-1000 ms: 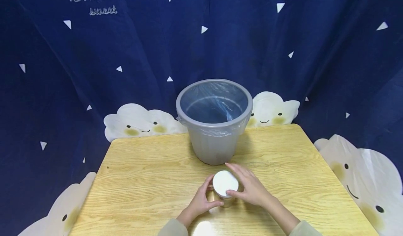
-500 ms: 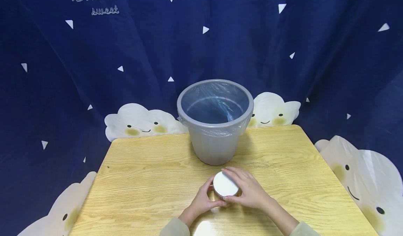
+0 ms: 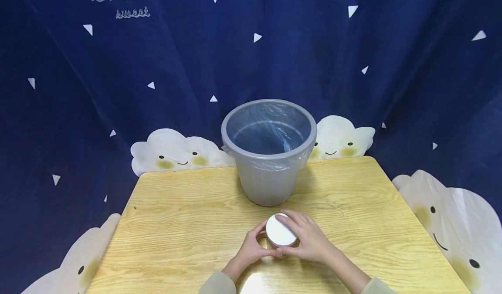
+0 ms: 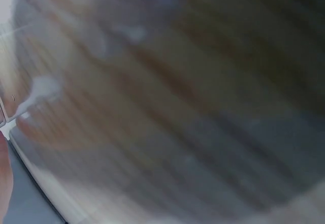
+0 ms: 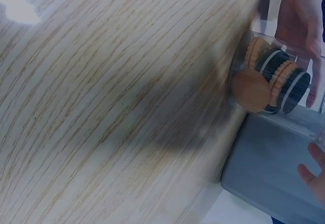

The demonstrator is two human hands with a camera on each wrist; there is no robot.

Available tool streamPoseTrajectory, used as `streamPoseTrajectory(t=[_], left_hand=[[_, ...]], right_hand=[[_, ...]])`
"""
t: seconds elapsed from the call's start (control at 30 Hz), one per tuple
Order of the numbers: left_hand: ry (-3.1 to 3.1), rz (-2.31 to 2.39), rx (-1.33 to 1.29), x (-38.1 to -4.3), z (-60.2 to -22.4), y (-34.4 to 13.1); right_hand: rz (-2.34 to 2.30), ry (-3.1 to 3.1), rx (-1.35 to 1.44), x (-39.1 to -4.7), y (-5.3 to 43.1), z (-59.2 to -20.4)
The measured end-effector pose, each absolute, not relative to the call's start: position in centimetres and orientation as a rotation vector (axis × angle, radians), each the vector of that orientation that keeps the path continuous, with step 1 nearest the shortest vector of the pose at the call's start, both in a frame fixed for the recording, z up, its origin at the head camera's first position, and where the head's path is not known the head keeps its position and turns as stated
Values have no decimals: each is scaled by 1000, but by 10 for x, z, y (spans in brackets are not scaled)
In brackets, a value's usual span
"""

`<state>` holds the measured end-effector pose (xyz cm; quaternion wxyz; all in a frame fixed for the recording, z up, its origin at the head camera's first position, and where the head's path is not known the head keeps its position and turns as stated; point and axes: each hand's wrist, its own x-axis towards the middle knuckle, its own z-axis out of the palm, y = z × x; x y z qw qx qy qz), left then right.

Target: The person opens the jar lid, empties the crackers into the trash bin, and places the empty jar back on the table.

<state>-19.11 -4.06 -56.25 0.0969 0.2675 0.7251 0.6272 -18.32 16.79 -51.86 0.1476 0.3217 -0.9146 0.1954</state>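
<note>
Clear jar (image 5: 292,120) w/ cookies (image 5: 280,83), L hand (image 3: 251,248) round jar, R hand (image 3: 309,240) gripping white lid (image 3: 279,232), lined bin (image 3: 268,182)

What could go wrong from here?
1. Jar slip: the left hand braces the clear jar while the right hand grips the white lid. If the lid twists, the smooth body might turn with it.
2. Spill: cookies lie loose inside; a tip with the lid off could scatter them over the table.
3. Bump: the bin stands just beyond the hands, so a sudden release might knock it.
</note>
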Motion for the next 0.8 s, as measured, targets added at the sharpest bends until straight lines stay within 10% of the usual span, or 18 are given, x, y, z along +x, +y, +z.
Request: streamPoseTrajectory(t=[0.8], left_hand=[[2068, 1914, 740, -193, -564, -40]], right_hand=[[712, -2646, 1059, -193, 175, -512]])
